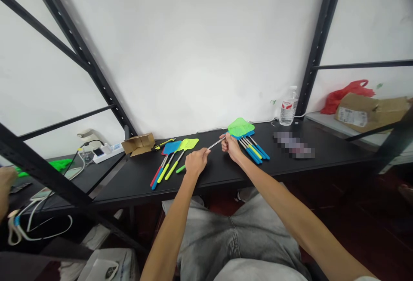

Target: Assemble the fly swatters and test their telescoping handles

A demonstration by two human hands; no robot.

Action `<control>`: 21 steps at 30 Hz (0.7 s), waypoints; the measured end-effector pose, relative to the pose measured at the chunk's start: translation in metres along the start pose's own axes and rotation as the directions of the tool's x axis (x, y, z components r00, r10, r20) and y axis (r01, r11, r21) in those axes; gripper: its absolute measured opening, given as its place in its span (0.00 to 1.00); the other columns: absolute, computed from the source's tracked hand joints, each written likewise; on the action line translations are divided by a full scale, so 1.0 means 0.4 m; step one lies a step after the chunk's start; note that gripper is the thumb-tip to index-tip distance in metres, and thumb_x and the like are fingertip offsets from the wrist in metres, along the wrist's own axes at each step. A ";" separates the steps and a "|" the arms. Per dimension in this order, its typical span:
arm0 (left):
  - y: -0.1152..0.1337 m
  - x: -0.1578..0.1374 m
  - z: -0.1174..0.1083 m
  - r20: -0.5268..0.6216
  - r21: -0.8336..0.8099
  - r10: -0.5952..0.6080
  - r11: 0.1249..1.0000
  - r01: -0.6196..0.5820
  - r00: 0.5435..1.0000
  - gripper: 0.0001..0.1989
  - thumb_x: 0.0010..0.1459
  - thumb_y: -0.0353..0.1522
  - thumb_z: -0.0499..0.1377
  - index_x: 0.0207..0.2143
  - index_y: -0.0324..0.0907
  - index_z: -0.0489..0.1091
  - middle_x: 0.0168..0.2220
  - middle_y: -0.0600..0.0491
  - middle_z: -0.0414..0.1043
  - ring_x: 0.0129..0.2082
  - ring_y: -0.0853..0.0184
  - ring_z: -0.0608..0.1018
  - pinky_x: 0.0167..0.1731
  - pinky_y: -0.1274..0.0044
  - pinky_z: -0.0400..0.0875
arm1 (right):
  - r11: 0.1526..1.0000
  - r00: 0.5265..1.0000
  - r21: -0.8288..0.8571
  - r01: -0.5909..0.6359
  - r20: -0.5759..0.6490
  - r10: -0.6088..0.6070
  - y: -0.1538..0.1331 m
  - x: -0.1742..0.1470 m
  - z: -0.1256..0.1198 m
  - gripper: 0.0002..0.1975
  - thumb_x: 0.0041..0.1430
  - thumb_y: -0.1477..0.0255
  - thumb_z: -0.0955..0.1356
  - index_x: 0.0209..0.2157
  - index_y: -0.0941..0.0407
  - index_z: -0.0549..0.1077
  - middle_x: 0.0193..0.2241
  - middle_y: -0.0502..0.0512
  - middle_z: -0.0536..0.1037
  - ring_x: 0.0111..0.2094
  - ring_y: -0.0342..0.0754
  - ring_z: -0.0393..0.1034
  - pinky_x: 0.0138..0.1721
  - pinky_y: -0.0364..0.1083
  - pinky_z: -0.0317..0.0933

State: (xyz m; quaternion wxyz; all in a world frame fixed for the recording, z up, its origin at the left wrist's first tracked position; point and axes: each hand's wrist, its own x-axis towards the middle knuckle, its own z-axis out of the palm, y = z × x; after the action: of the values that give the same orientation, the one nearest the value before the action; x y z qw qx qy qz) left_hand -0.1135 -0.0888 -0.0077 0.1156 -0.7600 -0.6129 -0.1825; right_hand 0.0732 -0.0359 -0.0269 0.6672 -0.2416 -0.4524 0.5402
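Both my hands grip one fly swatter, its thin metal rod stretched between them above the black shelf. My left hand is closed around the lower end, and a green handle sticks out beyond it. Closed on the rod's upper end is my right hand, right beside a green mesh swatter head. On the left lies a row of fly swatters with blue, yellow and red parts. More swatters with blue and yellow handles lie to the right, their heads partly covered by the green one.
An open cardboard box and a yellow cutter-like tool lie at the shelf's left. A clear bottle stands at the back right near a blurred item. Black metal posts frame both sides. Another person's hand shows far left.
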 end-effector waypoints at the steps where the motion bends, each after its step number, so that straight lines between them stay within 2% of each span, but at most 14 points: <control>1: 0.001 0.001 -0.001 -0.001 -0.001 -0.004 1.000 0.004 1.000 0.27 0.68 0.48 0.39 0.49 0.50 0.74 0.38 0.46 0.79 0.38 0.58 0.79 0.34 0.75 0.61 | 1.000 1.000 -0.011 -0.005 0.026 0.005 0.000 -0.003 0.003 0.22 0.57 0.48 0.67 0.33 0.54 0.70 0.16 0.41 0.57 0.16 0.38 0.49 0.18 0.40 0.48; 5: 0.006 0.005 -0.005 0.000 -0.016 -0.019 1.000 0.019 1.000 0.27 0.68 0.48 0.39 0.49 0.50 0.74 0.37 0.45 0.79 0.39 0.58 0.79 0.36 0.75 0.62 | 0.999 0.996 -0.041 -0.015 0.087 0.018 0.002 -0.009 0.009 0.22 0.58 0.47 0.66 0.34 0.53 0.69 0.15 0.41 0.58 0.16 0.39 0.50 0.19 0.40 0.48; 8: 0.015 0.012 -0.006 0.012 -0.026 -0.017 1.000 0.017 1.000 0.27 0.68 0.48 0.39 0.50 0.49 0.74 0.38 0.45 0.79 0.39 0.57 0.79 0.37 0.74 0.63 | 0.998 0.996 -0.046 -0.042 0.075 0.045 0.004 -0.007 0.009 0.23 0.57 0.46 0.66 0.35 0.53 0.69 0.15 0.41 0.60 0.16 0.39 0.52 0.19 0.40 0.49; 13: 0.003 0.018 0.000 0.016 -0.084 0.052 0.995 -0.050 0.999 0.23 0.67 0.48 0.45 0.54 0.52 0.70 0.44 0.48 0.79 0.43 0.58 0.79 0.37 0.75 0.64 | 0.999 0.994 0.013 -0.041 -0.105 0.042 -0.001 0.010 -0.003 0.24 0.56 0.45 0.66 0.33 0.53 0.68 0.17 0.43 0.61 0.17 0.40 0.54 0.19 0.41 0.51; 17: -0.054 0.005 0.006 -0.015 -0.062 0.045 0.997 -0.046 0.999 0.21 0.67 0.47 0.47 0.51 0.50 0.72 0.45 0.49 0.79 0.44 0.59 0.79 0.37 0.75 0.63 | 0.996 0.944 0.070 0.058 -0.329 -0.031 -0.016 0.023 -0.030 0.25 0.58 0.43 0.63 0.30 0.52 0.64 0.15 0.41 0.54 0.16 0.40 0.50 0.18 0.41 0.50; 21: -0.087 -0.007 0.007 0.041 -0.024 0.047 0.999 -0.046 0.998 0.22 0.68 0.47 0.44 0.48 0.49 0.73 0.40 0.48 0.79 0.42 0.59 0.79 0.36 0.76 0.62 | 0.996 0.939 0.060 0.068 -0.340 -0.044 -0.023 0.026 -0.051 0.25 0.58 0.43 0.64 0.29 0.52 0.64 0.14 0.41 0.54 0.16 0.40 0.50 0.18 0.41 0.50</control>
State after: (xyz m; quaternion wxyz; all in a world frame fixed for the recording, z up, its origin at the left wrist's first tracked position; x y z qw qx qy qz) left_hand -0.1476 -0.0826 -0.0130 0.0981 -0.7792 -0.5950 -0.1709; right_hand 0.0955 -0.0253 -0.0257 0.7583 -0.2941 -0.3182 0.4871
